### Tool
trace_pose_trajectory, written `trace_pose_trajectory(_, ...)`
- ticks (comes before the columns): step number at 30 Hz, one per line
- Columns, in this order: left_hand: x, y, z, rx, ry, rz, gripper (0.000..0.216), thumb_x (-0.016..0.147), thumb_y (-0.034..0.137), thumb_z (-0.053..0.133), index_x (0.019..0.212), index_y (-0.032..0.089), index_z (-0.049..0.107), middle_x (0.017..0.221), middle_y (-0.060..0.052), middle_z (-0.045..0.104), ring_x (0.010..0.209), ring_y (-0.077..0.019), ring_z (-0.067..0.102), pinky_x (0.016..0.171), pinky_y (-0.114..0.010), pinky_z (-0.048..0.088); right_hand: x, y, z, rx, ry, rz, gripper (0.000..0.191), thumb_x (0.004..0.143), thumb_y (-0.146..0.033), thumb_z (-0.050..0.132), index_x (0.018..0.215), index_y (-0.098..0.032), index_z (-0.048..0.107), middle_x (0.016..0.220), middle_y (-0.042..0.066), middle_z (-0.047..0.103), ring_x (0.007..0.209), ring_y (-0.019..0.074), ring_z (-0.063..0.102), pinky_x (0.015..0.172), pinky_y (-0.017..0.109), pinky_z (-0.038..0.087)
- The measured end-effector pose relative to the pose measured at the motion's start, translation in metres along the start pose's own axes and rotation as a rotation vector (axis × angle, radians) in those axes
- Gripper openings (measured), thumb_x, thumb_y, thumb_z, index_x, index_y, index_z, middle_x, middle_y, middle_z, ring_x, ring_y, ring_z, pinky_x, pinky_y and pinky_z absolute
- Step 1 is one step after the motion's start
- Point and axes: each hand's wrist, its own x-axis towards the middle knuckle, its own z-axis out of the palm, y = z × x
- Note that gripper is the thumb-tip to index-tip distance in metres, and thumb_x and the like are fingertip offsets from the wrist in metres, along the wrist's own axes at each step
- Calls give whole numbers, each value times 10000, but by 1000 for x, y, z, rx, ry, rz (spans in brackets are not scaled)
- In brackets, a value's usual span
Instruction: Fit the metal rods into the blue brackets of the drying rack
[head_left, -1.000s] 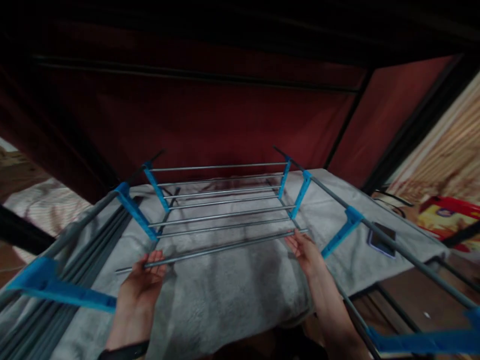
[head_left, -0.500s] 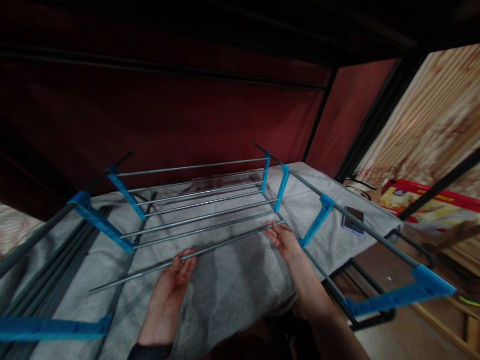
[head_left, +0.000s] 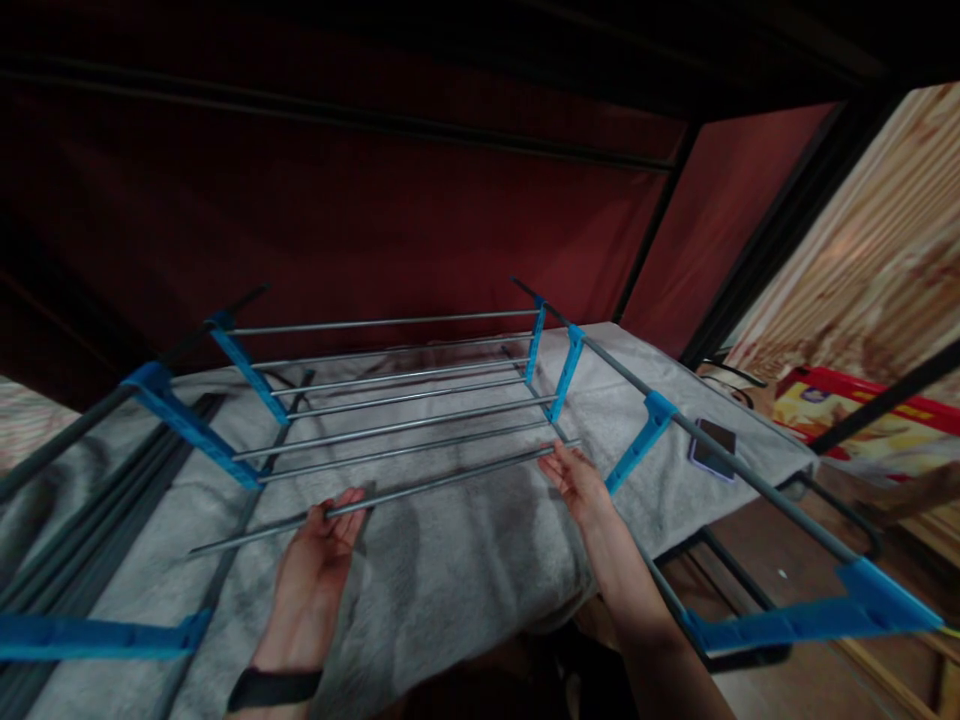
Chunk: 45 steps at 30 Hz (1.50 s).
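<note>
A thin grey metal rod (head_left: 442, 479) lies across both my hands, above a grey blanket. My left hand (head_left: 322, 535), palm up, has its fingers curled round the rod left of its middle; the rod's left end sticks out past it. Near the right end, my right hand (head_left: 574, 478) grips the same rod between thumb and fingers, close to a blue plastic bracket (head_left: 637, 445). Beyond the hands stands a partly built rack, its grey crossbars (head_left: 405, 426) running between a left blue bracket (head_left: 191, 425) and a right blue bracket (head_left: 565, 375).
Several loose grey tubes (head_left: 112, 500) lie on the left of the blanket (head_left: 450, 600). A phone (head_left: 712, 448) rests on the blanket at right, beyond the rack's long side tube (head_left: 757, 482). A red and yellow box (head_left: 862, 420) is on the floor at far right.
My left hand has moved left along the rod, and the rod's left end is slightly higher. My right hand has shifted a little right. The camera view has shifted slightly.
</note>
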Motion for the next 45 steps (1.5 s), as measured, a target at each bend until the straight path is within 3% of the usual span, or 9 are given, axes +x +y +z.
trace_pose_trajectory(8, 16, 34, -15, -161, 92, 52, 333, 1008, 53, 323, 794, 168, 552, 802, -46, 719, 716, -145, 737, 644, -255, 647, 5, -5, -11, -63, -32, 75, 120, 874, -95, 651, 807, -192, 673, 805, 22, 764, 743, 125, 733, 762, 242, 643)
trace_pose_trajectory(12, 9, 28, -18, -221, 54, 85, 257, 1007, 82, 421, 828, 153, 592, 793, -54, 724, 727, -149, 742, 679, -259, 649, 16, -5, -27, -115, -52, 72, 167, 854, -31, 613, 889, -176, 688, 895, 26, 767, 837, 122, 746, 815, 243, 641)
trace_pose_trajectory(16, 4, 19, -15, -196, -38, 164, 178, 988, 108, 545, 822, 146, 596, 790, -72, 734, 715, -147, 742, 696, -247, 632, 35, -6, -42, -166, 30, 61, 155, 900, -66, 572, 855, -183, 664, 814, 2, 723, 748, 108, 730, 782, 250, 650)
trace_pose_trajectory(22, 1, 15, -15, -161, -91, 233, 169, 963, 163, 630, 810, 161, 558, 795, -77, 737, 706, -167, 742, 659, -256, 603, 37, -16, -39, -173, 132, 127, 202, 918, -70, 515, 789, -186, 618, 756, 3, 678, 665, 99, 711, 685, 203, 645)
trace_pose_trajectory(29, 12, 27, -24, -189, 45, 241, 113, 1027, 194, 491, 963, 156, 576, 833, -76, 729, 696, -153, 731, 641, -243, 561, 35, -19, -36, -242, 141, 67, 310, 885, -54, 483, 783, -265, 686, 909, 69, 710, 697, 112, 728, 745, 165, 617)
trace_pose_trajectory(34, 17, 32, -29, -190, 62, 288, 32, 1005, 193, 547, 993, 166, 557, 870, -66, 723, 729, -148, 726, 683, -255, 553, 41, -18, -40, -241, 154, 91, 342, 870, -21, 486, 814, -261, 722, 1175, 118, 719, 974, 135, 742, 874, 200, 593)
trace_pose_trajectory(40, 16, 25, -26, -122, -11, 322, 211, 900, 238, 736, 825, 162, 553, 798, -45, 708, 678, -120, 684, 691, -248, 539, 45, -15, -37, -251, 151, 99, 344, 909, -38, 472, 795, -250, 717, 1198, 103, 712, 908, 109, 738, 863, 190, 596)
trace_pose_trajectory(45, 11, 18, -23, 9, -75, 429, 338, 822, 364, 812, 768, 169, 541, 796, -31, 689, 694, -110, 665, 720, -253, 548, 50, -8, -37, -256, 105, 153, 298, 892, -38, 507, 823, -239, 716, 1168, 125, 708, 1013, 142, 734, 904, 216, 604)
